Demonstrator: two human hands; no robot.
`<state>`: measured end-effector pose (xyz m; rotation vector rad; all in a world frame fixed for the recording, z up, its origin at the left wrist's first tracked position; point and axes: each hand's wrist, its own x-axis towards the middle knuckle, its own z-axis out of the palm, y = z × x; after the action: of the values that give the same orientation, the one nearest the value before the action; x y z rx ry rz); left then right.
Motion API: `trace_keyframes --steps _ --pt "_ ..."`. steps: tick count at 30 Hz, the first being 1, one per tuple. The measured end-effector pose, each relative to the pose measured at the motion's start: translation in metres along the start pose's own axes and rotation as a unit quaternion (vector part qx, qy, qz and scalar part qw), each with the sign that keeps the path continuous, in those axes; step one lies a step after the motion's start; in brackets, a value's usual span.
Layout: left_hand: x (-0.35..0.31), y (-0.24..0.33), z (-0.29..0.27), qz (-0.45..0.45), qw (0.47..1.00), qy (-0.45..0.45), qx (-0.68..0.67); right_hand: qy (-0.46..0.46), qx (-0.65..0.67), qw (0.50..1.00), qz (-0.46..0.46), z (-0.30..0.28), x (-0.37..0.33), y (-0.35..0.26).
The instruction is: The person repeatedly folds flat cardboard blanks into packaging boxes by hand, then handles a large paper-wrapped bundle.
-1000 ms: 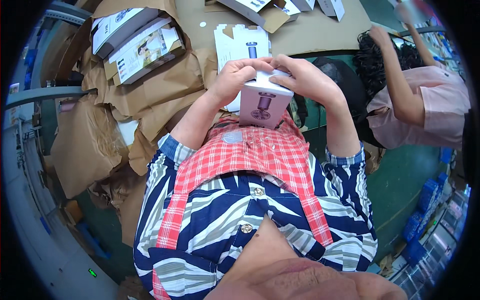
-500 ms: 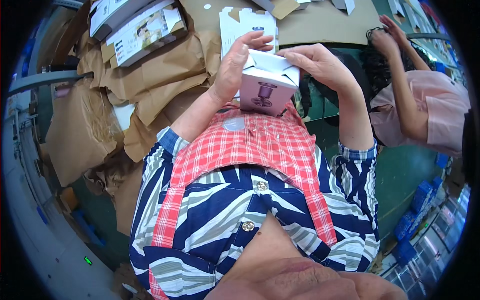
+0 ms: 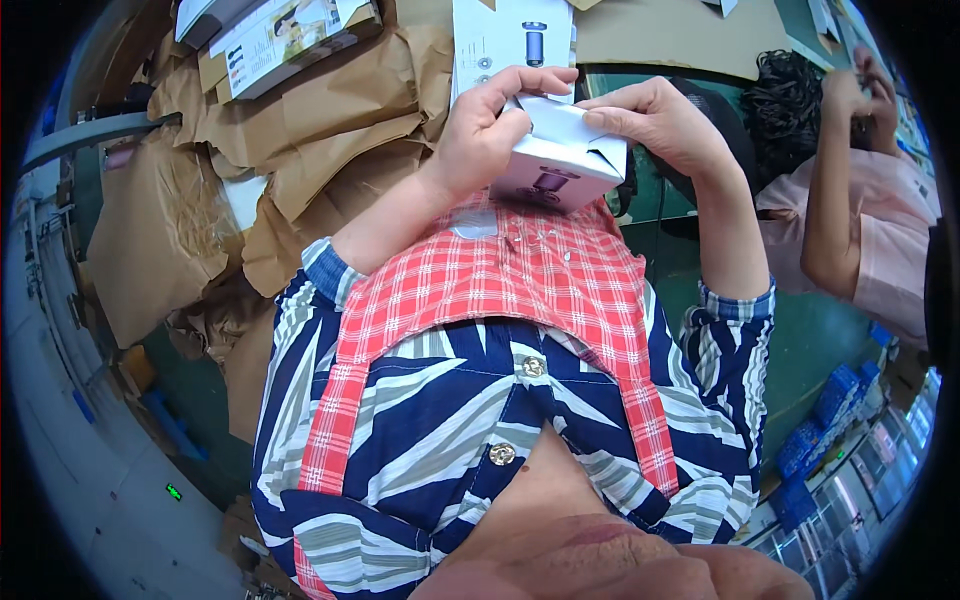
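A small white carton (image 3: pixel 575 165) with a purple printed picture on its side is held against the front of my red checked apron. My left hand (image 3: pixel 480 135) grips its left upper edge, with bent fingers along the top. My right hand (image 3: pixel 665 125) holds the far right corner, its thumb lying on the white end flap (image 3: pixel 570 120). The flap looks folded down over the end, with small creased gaps at the corners. Whatever the carton contains is hidden. Just beyond my hands lie flat white printed cartons (image 3: pixel 495 40).
Crumpled brown paper (image 3: pixel 310 130) covers the left side, with printed boxes (image 3: pixel 290 45) on it. Cardboard (image 3: pixel 680 35) lies at the back. At the right, a co-worker in a pink top (image 3: pixel 870 220) works beside a pile of black cords (image 3: pixel 790 105).
The carton has tipped so that its end faces up more. My left fingers have curled in onto its top edge, and both hands have shifted slightly right in view.
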<state>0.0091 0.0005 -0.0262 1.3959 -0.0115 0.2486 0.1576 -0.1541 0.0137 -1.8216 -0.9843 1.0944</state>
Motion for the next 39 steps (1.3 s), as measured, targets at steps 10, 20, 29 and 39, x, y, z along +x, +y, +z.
trace_keyframes --steps 10,20,29,39 --pt "-0.002 -0.001 -0.002 0.042 0.999 0.017 -0.008 -0.001 -0.097 0.995 -0.010 0.010 -0.012 -0.025" --pt "0.012 -0.001 -0.012 0.127 0.974 0.160 0.101 0.207 -0.107 0.966 -0.113 -0.006 0.000 0.006" --pt "0.054 -0.079 -0.093 -0.070 0.896 0.326 0.292 0.367 -0.168 0.914 0.035 -0.025 0.086 0.121" --pt "0.060 -0.053 -0.072 -0.039 0.964 0.189 0.183 0.351 -0.182 0.917 -0.044 0.046 0.067 0.042"
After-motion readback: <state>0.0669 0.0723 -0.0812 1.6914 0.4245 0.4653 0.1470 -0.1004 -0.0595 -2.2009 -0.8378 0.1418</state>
